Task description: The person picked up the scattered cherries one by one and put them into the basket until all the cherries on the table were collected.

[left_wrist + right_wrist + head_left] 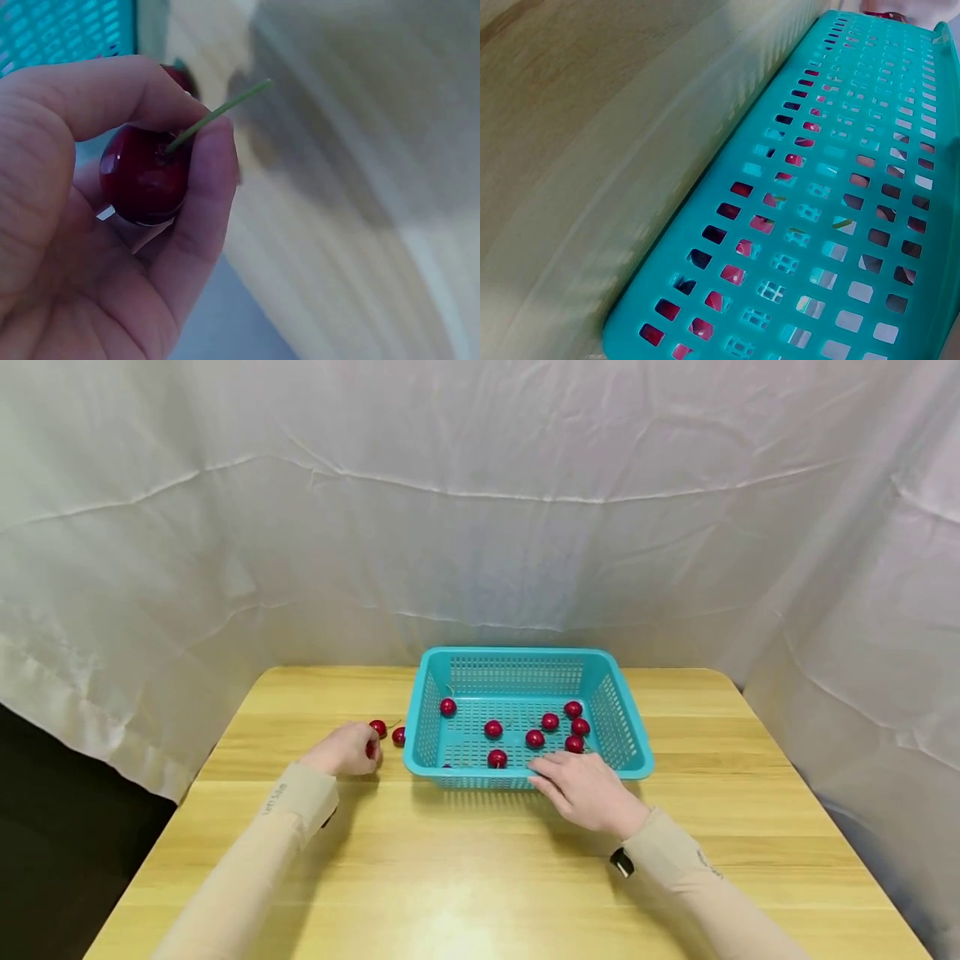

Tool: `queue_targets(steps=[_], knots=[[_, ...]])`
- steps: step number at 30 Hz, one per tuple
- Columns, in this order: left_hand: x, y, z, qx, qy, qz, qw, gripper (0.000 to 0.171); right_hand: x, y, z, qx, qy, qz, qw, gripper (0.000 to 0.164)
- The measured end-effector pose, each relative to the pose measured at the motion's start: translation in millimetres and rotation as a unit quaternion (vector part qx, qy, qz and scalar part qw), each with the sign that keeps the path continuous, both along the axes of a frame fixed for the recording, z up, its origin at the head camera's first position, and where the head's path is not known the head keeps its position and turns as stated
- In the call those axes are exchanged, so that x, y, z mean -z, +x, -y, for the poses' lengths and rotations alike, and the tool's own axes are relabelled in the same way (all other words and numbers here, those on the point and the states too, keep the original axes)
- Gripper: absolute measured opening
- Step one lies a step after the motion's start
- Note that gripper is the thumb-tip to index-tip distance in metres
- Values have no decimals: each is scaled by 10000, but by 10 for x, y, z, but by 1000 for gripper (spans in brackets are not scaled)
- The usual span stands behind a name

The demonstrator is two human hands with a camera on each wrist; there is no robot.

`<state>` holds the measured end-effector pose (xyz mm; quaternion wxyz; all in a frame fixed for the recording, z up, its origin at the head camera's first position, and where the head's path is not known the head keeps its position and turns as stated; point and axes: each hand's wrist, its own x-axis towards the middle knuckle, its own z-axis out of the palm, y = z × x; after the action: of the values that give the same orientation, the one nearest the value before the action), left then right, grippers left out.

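Note:
My left hand (351, 750) is at the left of the basket, above the table. Its curled fingers hold a dark red cherry (146, 176) with a green stem, clearest in the left wrist view. Two more cherries lie just beyond this hand: one cherry (378, 727) by the knuckles, another cherry (399, 737) against the basket's left side. A turquoise perforated basket (525, 779) holds several cherries spread over its floor. At the basket's near side, my right hand (588, 789) grips the front rim, fingers over the edge. Its fingertips are partly hidden.
The light wooden table (450, 877) has rounded far corners. Pale fabric (480, 527) hangs behind it and along both sides. In the right wrist view, the basket wall (780, 247) fills much of the frame, with red cherries showing through its holes.

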<state>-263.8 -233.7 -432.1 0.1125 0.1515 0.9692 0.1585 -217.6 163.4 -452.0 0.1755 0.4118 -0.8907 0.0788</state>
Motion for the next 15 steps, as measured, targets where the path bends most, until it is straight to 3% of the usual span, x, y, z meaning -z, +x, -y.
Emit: queue_targets(steps=[7, 15], knots=[[-209, -69, -84, 6, 106, -22, 9999, 11, 12, -2, -1, -67, -66, -84, 9999, 21], [-459, -197, -240, -13, 91, -338, 9994, 12, 5, -13, 5, -60, -60, -83, 9999, 21]])
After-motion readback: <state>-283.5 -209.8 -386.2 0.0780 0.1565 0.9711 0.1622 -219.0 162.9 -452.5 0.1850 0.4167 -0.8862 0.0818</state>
